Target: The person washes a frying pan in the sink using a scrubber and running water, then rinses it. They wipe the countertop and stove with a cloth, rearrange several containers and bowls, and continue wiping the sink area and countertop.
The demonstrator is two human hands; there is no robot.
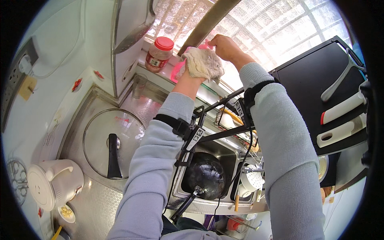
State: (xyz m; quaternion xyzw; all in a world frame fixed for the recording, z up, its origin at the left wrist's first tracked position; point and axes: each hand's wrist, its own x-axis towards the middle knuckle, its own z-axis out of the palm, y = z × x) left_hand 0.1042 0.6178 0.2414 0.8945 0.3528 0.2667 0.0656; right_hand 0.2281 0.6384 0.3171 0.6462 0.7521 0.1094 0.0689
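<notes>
Both my arms reach forward to the window sill. A beige, stained cloth (205, 63) drapes over my left hand (186, 78), hiding most of its fingers. A bright pink object (177, 72) shows behind that wrist, mostly covered. My right hand (227, 47) is closed, its fingertips at a small pink piece (206, 45) just above the cloth. Whether the two pink parts belong to one thing I cannot tell. Beside my left hand, on the sill, stands a clear jar (157, 60) with a red lid.
A glass pan lid (96, 136), a drinking glass (139, 86) and a white kettle (52, 182) stand on the left counter. Below my arms, a black wok (206, 176) sits in the sink (228, 154). White-handled utensils (344, 108) hang on a black panel (308, 76) at right.
</notes>
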